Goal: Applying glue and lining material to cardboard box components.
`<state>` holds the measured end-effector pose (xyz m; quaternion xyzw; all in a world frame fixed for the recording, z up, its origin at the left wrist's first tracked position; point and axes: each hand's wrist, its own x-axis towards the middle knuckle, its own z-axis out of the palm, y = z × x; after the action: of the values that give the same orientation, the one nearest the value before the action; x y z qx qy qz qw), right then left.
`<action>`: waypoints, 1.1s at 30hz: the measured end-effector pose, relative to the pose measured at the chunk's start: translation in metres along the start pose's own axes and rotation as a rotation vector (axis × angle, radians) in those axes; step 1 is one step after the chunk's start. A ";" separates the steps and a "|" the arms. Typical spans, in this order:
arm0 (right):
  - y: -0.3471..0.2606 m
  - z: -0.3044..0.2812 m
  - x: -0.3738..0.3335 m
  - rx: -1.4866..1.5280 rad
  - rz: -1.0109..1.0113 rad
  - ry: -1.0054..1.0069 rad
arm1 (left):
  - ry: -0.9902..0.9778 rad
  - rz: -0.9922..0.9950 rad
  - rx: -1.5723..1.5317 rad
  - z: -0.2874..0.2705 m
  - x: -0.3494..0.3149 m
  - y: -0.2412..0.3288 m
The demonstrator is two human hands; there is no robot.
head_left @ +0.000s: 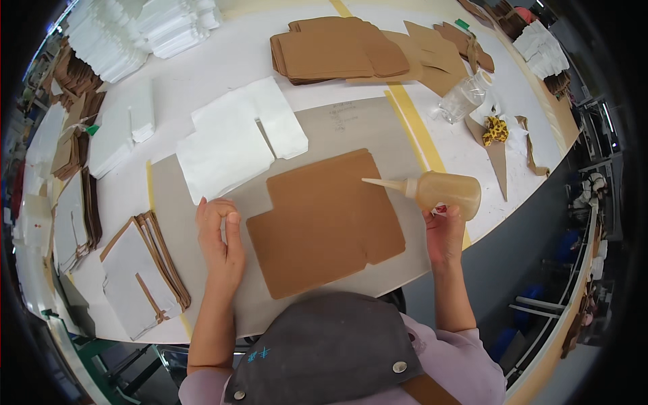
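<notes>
My right hand [445, 233] grips a squeeze bottle [449, 194] of amber, glue-like liquid. The bottle lies sideways, its long pale nozzle pointing left over a brown cut sheet [324, 226] with notched edges. That sheet lies flat on the grey mat in front of me. My left hand [221, 233] is loosely curled, thumb against the fingers, with nothing visible in it. It sits left of the brown sheet, just below the lower corner of a white cut sheet [236, 138] with a slot.
Brown cut sheets [331, 50] are piled at the back. White stacks [128, 34] stand far left, with bundled pieces [145, 273] nearer me. A clear jar [466, 98] lies at the right beside a yellow patterned bundle [495, 130]. The table edge curves away beyond my right hand.
</notes>
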<state>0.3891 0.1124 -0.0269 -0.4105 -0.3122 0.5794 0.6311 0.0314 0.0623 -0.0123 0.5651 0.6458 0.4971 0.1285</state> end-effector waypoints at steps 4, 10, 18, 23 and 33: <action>-0.011 0.025 0.000 -0.050 0.005 -0.001 | -0.112 0.030 0.074 -0.009 -0.013 0.008; -0.015 0.014 0.012 -0.214 0.011 0.094 | -0.193 0.083 0.140 -0.010 -0.017 0.020; -0.008 0.020 0.010 -0.219 0.003 0.103 | -0.156 -0.026 -0.082 -0.012 -0.016 0.018; -0.001 0.027 0.009 -0.208 -0.008 0.305 | -0.102 -0.073 -0.097 -0.007 -0.011 0.023; 0.000 0.040 0.008 -0.294 -0.039 0.274 | -0.127 -0.086 -0.073 -0.012 -0.012 0.023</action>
<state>0.3554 0.1267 -0.0085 -0.5673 -0.3125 0.4538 0.6121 0.0405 0.0431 0.0066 0.5622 0.6414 0.4775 0.2109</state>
